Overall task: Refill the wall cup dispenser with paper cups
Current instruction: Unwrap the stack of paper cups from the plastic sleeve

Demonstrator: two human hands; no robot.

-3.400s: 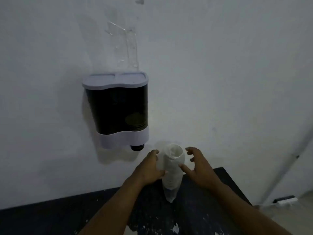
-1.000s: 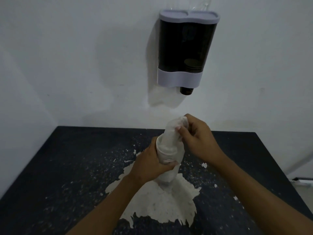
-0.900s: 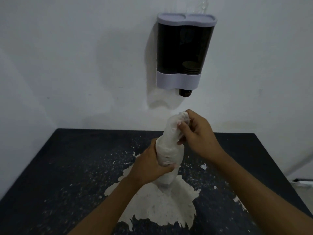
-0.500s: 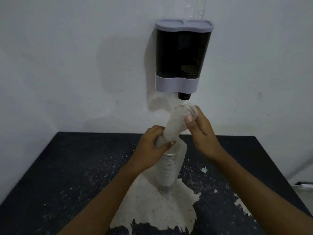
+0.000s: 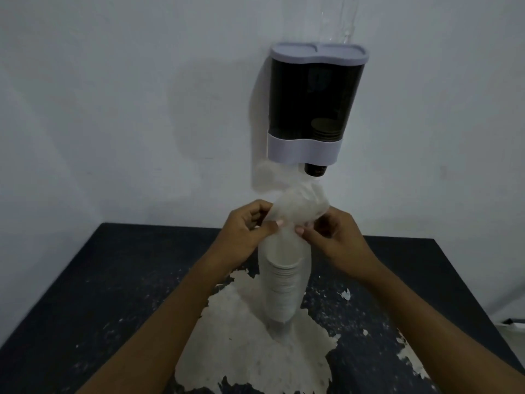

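A dark table (image 5: pixel 113 280) with peeling paint stands against a white wall (image 5: pixel 113 109).

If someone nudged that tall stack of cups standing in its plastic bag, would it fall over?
Probably. The cup stack is tall, standing on a narrow base on the flaking table, so it likely tips easily. It looks light. The thin bag, pinched by the left hand and right hand, seems floppy.

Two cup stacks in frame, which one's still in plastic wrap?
The white stack standing on the table, between both hands; its wrap is bunched above it. The other stack sits dark and unwrapped inside the wall dispenser.
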